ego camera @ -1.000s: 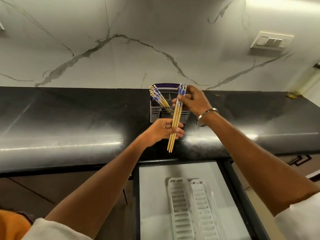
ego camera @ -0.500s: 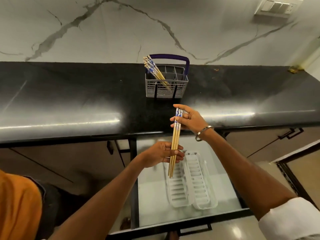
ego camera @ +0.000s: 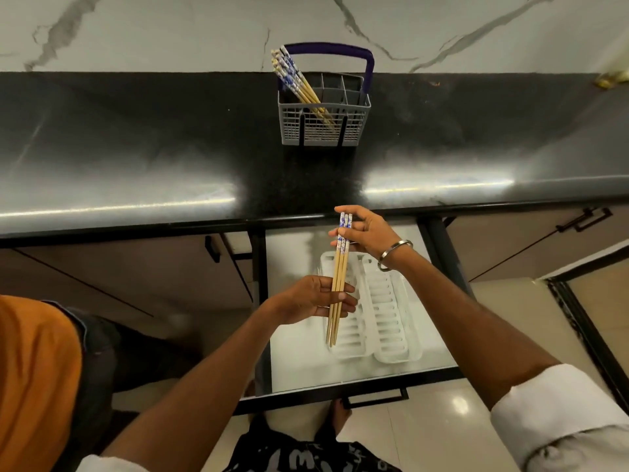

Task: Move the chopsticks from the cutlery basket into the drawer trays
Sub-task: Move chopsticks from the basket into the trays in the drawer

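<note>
Veined marble wall [ego camera: 170, 28], glossy black counter [ego camera: 136, 148], tiled floor [ego camera: 442, 420]

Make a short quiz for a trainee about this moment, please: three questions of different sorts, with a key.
1. True or false: both hands hold the same chopsticks.
2. Multiple choice. Where do the other chopsticks stand in the basket?
A. at its left side
B. at its right side
C. flat on the counter beside it
3. Fill in: the two white trays lie inside the open ____.

Key
1. True: the left hand holds the plain ends and the right hand pinches the patterned tops.
2. A
3. drawer
</note>
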